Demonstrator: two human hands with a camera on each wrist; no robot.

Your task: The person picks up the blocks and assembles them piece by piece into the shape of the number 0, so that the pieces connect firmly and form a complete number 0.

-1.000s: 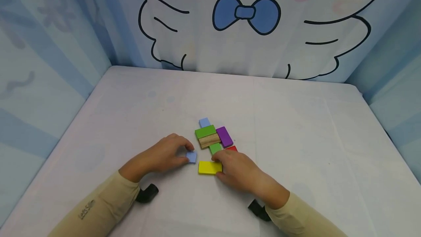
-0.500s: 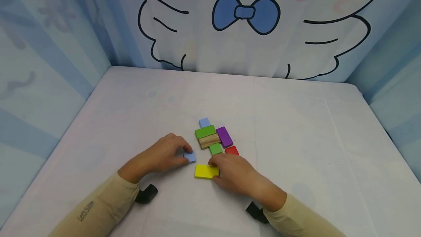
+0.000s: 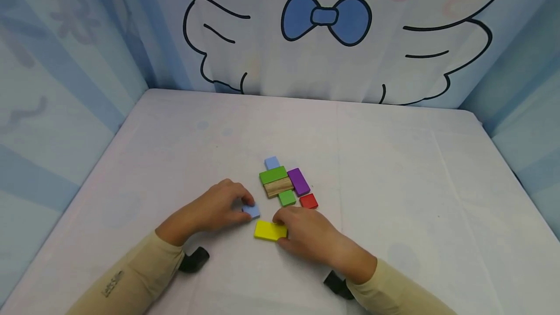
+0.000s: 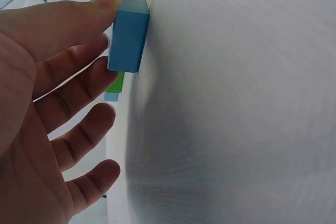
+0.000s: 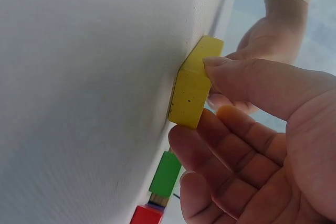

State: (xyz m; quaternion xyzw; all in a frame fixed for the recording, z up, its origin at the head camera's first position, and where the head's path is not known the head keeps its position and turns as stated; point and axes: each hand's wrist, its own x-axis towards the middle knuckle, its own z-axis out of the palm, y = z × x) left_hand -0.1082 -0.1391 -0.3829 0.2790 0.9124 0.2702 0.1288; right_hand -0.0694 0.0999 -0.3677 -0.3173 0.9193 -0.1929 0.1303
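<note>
My left hand (image 3: 218, 207) pinches a small light blue block (image 3: 251, 210) between thumb and fingers, low on the white tabletop. In the left wrist view that blue block (image 4: 129, 38) sits at the thumb tip. Just to its right, my right hand (image 3: 308, 232) holds a flat yellow block (image 3: 268, 231) by its right end. The right wrist view has the yellow block (image 5: 191, 90) between thumb and fingertips, close to the cloth. Beyond the hands lie a small green block (image 3: 287, 198) and a red block (image 3: 308, 201), apart from the held pieces.
Farther back, a long green block (image 3: 273, 174) touches a wood-grain block (image 3: 278, 187), with a purple block (image 3: 299, 182) to their right and a light blue block (image 3: 271, 163) behind. The white table (image 3: 393, 174) is enclosed by printed fabric walls (image 3: 52, 86).
The right hand has moved left and nearer with the yellow block, and the red block is now fully visible. The left hand and its blue block have shifted slightly left.
</note>
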